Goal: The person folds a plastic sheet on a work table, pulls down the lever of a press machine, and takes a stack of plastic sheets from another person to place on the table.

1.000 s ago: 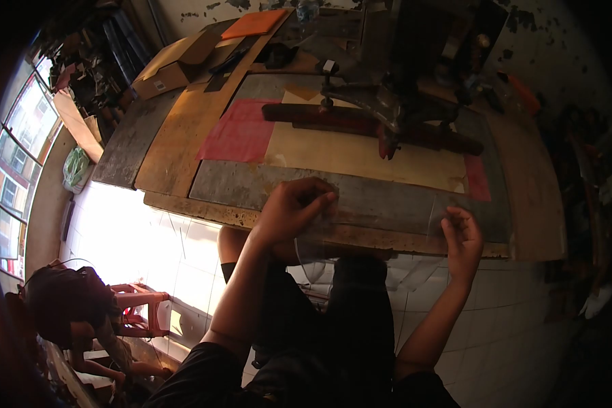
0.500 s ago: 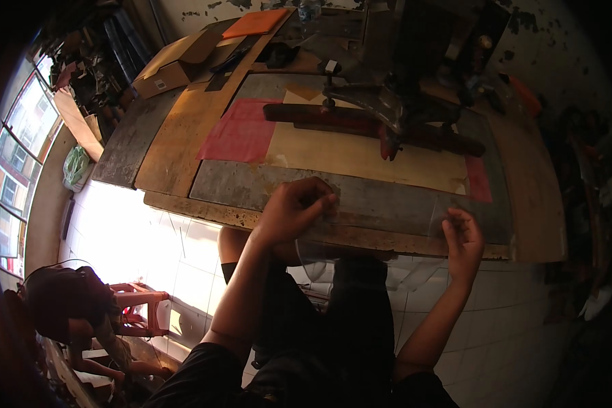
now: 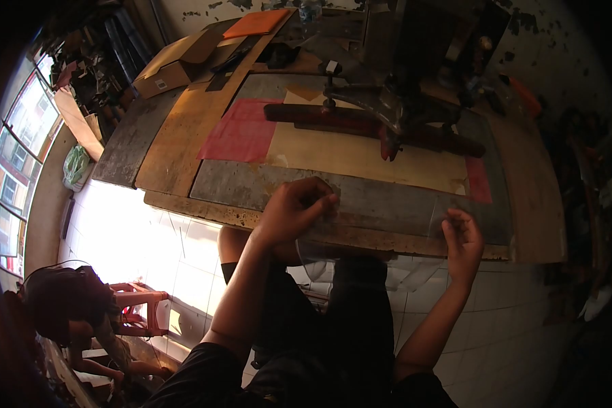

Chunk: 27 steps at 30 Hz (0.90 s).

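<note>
A clear plastic sheet (image 3: 415, 270) stretches between my hands above my lap, at the front edge of the workbench. It is see-through, so its outline is hard to follow. My left hand (image 3: 296, 207) pinches its left side with thumb and fingers. On the other side my right hand (image 3: 464, 238) is closed on the right edge, fingers curled. Beyond them, a yellow sheet (image 3: 367, 153) with red pieces (image 3: 238, 129) at its ends lies on a grey metal plate (image 3: 234, 180). A dark press head with a red-edged bar (image 3: 333, 119) stands over the yellow sheet.
A cardboard box (image 3: 173, 71) and an orange folder (image 3: 255, 24) lie at the back left of the bench. A wooden board (image 3: 190, 129) runs along the left. On the floor at lower left, another person (image 3: 71, 306) bends beside a red stool (image 3: 143, 309).
</note>
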### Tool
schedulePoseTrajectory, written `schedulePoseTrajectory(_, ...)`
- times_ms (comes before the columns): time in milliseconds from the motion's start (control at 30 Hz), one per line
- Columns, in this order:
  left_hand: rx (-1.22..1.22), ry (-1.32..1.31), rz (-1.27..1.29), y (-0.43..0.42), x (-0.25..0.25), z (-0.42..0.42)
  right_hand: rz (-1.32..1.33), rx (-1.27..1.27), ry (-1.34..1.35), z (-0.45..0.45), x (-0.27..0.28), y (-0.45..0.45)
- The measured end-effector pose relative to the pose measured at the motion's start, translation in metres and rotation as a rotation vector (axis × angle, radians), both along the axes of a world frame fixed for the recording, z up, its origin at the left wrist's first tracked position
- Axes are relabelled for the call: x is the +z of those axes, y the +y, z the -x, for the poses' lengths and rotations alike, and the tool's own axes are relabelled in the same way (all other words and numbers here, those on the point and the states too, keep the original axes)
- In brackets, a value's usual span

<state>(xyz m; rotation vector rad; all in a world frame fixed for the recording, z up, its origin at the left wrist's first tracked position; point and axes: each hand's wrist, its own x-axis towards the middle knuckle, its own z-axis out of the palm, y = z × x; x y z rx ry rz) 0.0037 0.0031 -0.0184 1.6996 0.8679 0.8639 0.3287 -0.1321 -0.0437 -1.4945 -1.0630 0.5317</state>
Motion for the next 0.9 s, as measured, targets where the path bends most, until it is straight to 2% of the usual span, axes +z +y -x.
schedulePoseTrajectory(900, 0.001, 0.038, 0.020, 0.0005, -0.0004, -0.0001, 0.007, -0.004, -0.012, -0.0009, -0.0013, 0.0005)
